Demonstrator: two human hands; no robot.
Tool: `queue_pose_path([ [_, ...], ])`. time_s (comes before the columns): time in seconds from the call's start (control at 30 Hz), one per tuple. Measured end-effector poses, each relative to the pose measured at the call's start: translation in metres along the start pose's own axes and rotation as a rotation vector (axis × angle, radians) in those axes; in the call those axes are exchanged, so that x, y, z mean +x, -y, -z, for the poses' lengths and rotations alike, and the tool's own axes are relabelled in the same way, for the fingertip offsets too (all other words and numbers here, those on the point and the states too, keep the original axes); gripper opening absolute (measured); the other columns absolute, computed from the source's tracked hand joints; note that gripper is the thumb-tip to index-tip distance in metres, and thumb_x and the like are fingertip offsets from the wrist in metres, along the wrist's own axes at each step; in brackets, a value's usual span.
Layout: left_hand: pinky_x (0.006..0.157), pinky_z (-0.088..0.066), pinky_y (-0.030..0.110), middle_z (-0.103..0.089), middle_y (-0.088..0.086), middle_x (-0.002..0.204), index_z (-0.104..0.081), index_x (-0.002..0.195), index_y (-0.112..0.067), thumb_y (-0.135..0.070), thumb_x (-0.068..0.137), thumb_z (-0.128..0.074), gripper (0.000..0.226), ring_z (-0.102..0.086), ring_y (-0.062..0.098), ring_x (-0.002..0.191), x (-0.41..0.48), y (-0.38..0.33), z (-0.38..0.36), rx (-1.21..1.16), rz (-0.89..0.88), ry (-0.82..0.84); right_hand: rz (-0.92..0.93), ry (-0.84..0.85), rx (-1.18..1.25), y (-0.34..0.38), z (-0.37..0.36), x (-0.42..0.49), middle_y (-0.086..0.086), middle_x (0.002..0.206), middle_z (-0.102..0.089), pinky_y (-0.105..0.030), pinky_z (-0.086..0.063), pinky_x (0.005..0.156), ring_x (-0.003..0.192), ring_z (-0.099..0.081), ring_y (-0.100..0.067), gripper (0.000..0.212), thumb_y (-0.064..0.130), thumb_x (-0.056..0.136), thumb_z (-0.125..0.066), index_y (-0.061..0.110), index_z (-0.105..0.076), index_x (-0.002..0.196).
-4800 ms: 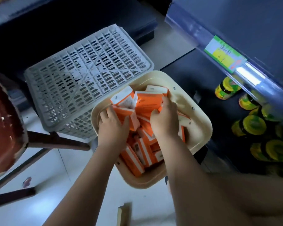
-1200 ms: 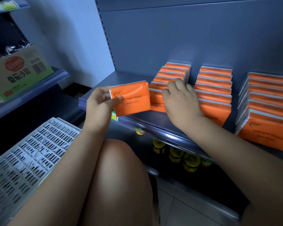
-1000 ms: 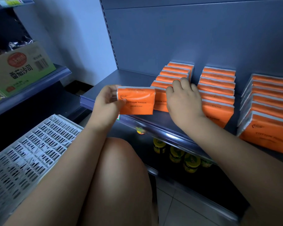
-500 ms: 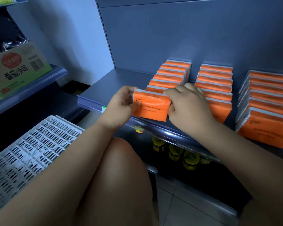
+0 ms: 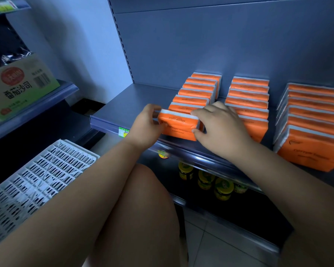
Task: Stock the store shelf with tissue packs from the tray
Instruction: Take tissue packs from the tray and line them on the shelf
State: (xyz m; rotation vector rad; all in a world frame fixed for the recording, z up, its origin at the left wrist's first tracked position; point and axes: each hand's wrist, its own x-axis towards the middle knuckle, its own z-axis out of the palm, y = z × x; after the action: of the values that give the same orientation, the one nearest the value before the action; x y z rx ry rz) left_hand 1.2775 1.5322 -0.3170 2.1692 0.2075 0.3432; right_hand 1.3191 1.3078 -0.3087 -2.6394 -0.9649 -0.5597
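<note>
Lowered and turned since a moment ago, the orange tissue pack (image 5: pixel 178 127) now sits at the front of the leftmost row of packs (image 5: pixel 199 93) on the blue shelf (image 5: pixel 121 105), close to its front edge (the "COTTON TISSUE" print reads upside down). The left hand (image 5: pixel 146 125) grips the pack's left end with curled fingers, and the right hand (image 5: pixel 218 126) pinches its right end. Two more orange rows (image 5: pixel 248 97) stand further right. Yellow-lidded jars (image 5: pixel 204 180) sit on the shelf below, and a white slatted crate (image 5: pixel 37 176) lies lower left.
</note>
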Motion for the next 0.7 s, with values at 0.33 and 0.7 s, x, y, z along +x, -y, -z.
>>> queue_pose_path([
  [0.33, 0.075, -0.053, 0.023, -0.066, -0.006, 0.103, -0.062, 0.117, -0.016, -0.008, 0.091, -0.067, 0.028, -0.066, 0.012, 0.093, 0.014, 0.005, -0.008, 0.081, 0.008, 0.036, -0.032, -0.039, -0.063, -0.003, -0.005, 0.0, -0.004, 0.11, -0.067, -0.047, -0.047, 0.097, 0.115, -0.053, -0.032, 0.031, 0.031, 0.088, -0.072, 0.015, -0.073, 0.114],
  [0.7, 0.088, -0.058, 0.041, -0.068, 0.002, 0.106, -0.062, 0.117, -0.014, -0.012, 0.093, -0.068, 0.025, -0.067, 0.021, 0.098, 0.021, 0.003, -0.009, 0.083, 0.029, 0.047, -0.054, 0.005, -0.074, -0.002, -0.005, 0.003, -0.004, 0.12, -0.061, -0.047, -0.048, 0.099, 0.118, -0.05, -0.031, 0.034, 0.025, 0.087, -0.072, 0.018, -0.069, 0.12],
])
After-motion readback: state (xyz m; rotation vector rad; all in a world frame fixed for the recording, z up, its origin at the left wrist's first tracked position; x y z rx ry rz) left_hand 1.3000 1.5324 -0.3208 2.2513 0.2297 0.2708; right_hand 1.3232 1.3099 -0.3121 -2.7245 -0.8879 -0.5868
